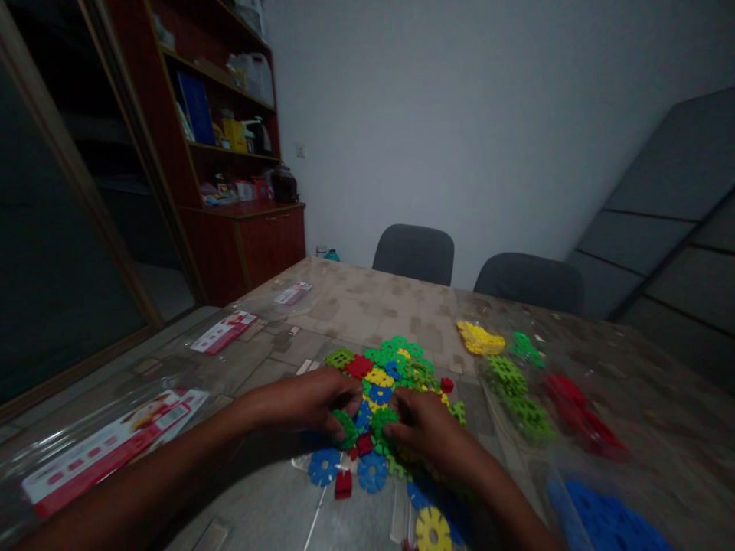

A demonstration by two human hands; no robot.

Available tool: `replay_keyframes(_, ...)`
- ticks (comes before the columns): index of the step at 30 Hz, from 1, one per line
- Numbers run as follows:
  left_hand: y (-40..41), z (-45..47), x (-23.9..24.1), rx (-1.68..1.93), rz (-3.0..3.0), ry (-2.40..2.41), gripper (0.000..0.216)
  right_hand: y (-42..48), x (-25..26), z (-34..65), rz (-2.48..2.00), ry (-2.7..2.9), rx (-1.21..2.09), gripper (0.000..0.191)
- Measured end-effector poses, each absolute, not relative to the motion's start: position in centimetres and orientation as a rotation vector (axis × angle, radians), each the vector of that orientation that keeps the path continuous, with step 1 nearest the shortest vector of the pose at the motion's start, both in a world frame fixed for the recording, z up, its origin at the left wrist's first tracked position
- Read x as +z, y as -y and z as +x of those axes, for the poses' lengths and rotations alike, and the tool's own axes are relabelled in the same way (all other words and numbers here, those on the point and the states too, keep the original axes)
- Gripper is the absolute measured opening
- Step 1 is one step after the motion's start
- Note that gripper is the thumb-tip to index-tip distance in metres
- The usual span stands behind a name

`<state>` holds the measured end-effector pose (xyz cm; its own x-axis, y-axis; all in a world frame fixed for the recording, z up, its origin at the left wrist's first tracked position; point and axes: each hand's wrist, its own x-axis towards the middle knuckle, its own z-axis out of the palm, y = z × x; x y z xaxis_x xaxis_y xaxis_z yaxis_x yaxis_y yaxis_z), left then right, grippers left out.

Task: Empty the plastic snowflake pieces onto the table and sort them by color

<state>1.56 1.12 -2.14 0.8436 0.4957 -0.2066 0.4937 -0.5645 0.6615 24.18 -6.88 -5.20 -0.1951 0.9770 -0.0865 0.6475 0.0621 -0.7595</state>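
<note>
My left hand [328, 399] is closed, thumb and fingers pinching a green notched plastic disc [345, 430]. My right hand [422, 417] grips another green notched disc [381, 425], a short gap to the right of the first. A small red block [364, 444] lies between the two discs. Just beyond both hands spreads a pile of interlocking plastic pieces [380, 377] in green, yellow, red and blue. On the near side lie blue discs [373, 472], a red block [343, 484] and a yellow disc [432, 529]. Parts of the pile are hidden by my fingers.
Sorted pieces lie at the right: yellow [480, 338], light green [520, 398] and red [579, 409]. A clear container with blue pieces [609, 514] sits near right. Labelled plastic packages [115, 448] lie at the left. Two grey chairs [414, 252] stand behind the table [367, 295].
</note>
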Motion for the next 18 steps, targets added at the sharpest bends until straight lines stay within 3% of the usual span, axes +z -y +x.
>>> replay_keyframes(4, -1.4, 1.8, -2.7, 0.215, 2.082, -0.673, 0.023, 7.0, -5.5, 23.6, -1.452, 1.718, 1.248, 0.021)
replay_keyframes(9, -1.5, 2.4, -3.5, 0.411, 1.917, -0.675, 0.031, 7.0, -5.8, 23.0, -1.237, 1.570, 1.520, 0.042)
replay_keyframes(13, -1.4, 2.7, -3.6, 0.477, 1.969, -0.725, 0.026, 7.1, -5.5, 22.9, -1.163, 1.536, 1.528, 0.049)
replay_keyframes(18, -1.1, 3.0, -3.8, 0.480, 1.994, -0.735, 0.019, 7.2, -5.7, 22.4, -1.257, 1.555, 1.350, 0.036)
